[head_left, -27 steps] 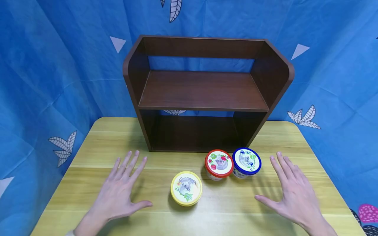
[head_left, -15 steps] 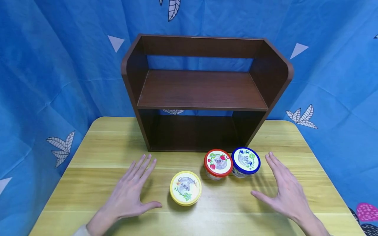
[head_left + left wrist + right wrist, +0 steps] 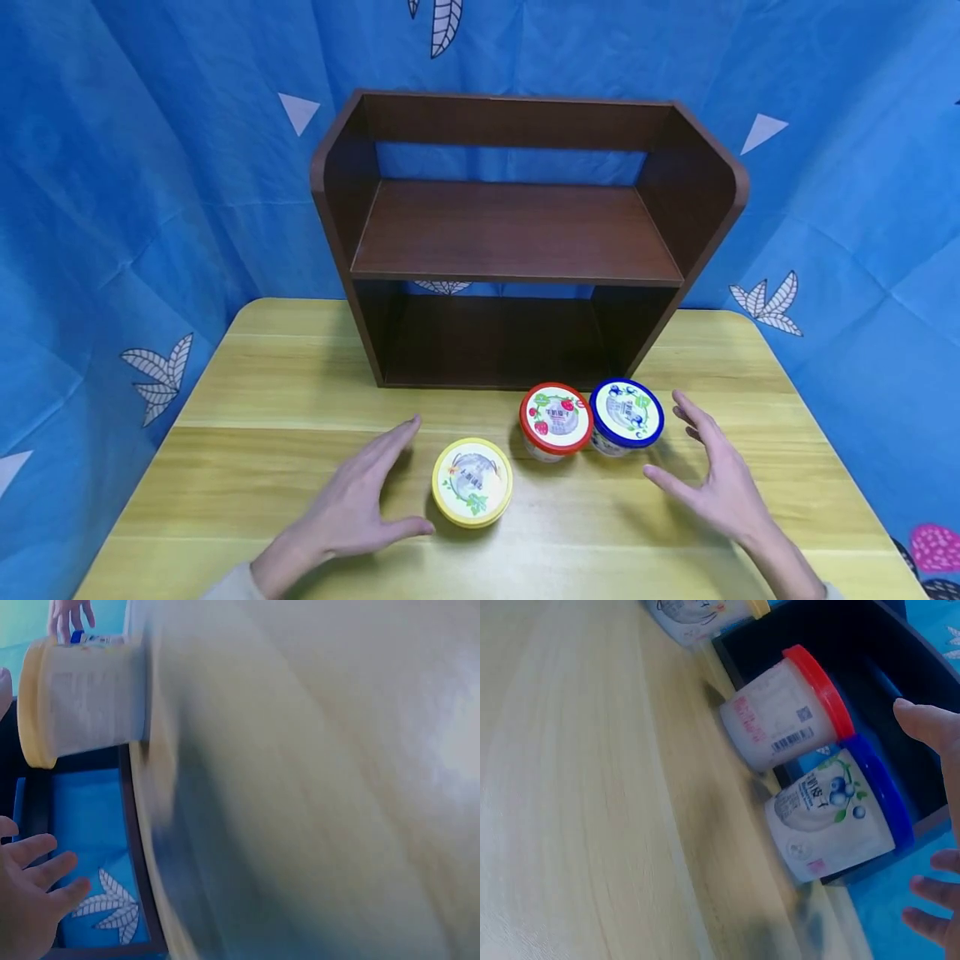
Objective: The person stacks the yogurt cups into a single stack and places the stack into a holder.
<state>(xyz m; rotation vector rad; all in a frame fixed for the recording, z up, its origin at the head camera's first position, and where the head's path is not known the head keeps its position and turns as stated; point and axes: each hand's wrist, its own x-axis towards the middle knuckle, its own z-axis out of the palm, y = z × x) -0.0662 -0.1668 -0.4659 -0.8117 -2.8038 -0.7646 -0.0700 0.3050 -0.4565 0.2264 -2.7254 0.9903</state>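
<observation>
Three lidded food tubs stand on the table. The yellow-lidded tub (image 3: 472,483) is nearest the front; my left hand (image 3: 360,500) is just left of it, thumb and fingers spread apart and not touching it. Further back, the red-lidded tub (image 3: 557,421) and the blue-lidded tub (image 3: 627,415) stand side by side. To the right of the blue lid is my right hand (image 3: 716,483), thumb spread from the fingers, holding nothing. In the right wrist view, blueberries are printed on the blue-lidded tub (image 3: 829,817), and the red-lidded tub (image 3: 787,712) is beyond it.
A dark brown two-tier shelf (image 3: 517,275) stands at the back of the wooden table (image 3: 255,400), close behind the red-lidded and blue-lidded tubs. A blue patterned cloth (image 3: 150,167) hangs behind the table and at its sides.
My left hand has moved right, close to the yellow-lidded tub, and its fingers have bent a little. My right hand has turned and shifted slightly left. The tubs stand where they were.
</observation>
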